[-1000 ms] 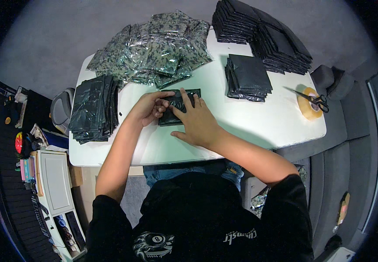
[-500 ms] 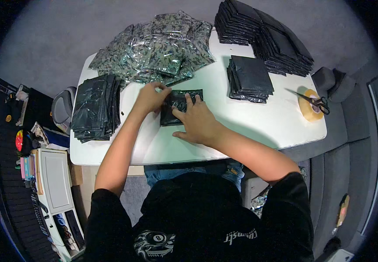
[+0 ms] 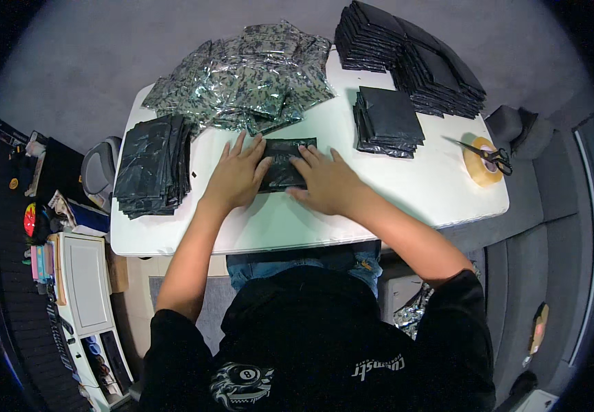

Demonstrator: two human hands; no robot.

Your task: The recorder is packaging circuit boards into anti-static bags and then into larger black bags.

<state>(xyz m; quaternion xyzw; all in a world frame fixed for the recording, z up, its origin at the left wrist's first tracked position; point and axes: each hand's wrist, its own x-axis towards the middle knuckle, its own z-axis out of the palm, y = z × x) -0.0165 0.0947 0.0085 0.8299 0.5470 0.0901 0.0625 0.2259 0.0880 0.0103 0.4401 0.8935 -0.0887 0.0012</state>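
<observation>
You are pressing a black plastic pouch (image 3: 284, 163) flat on the white table (image 3: 406, 199), your left hand (image 3: 237, 175) and right hand (image 3: 324, 180) both lying open with fingers spread, palms down on its two ends, gripping nothing. The pouch is sitting at the table's centre, with the camouflage packets (image 3: 249, 79) at twelve o'clock and the stacked black bags (image 3: 151, 165) at nine o'clock. Judging from this, you are doing well to be keeping even pressure and sweeping outward from the middle so no air is staying trapped.

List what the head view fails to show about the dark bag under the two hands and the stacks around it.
- Dark bag: its sides lie under the left hand and right hand.
- Its contents: opaque plastic hides them.
- Black stack: bag count too small to tell.
</observation>
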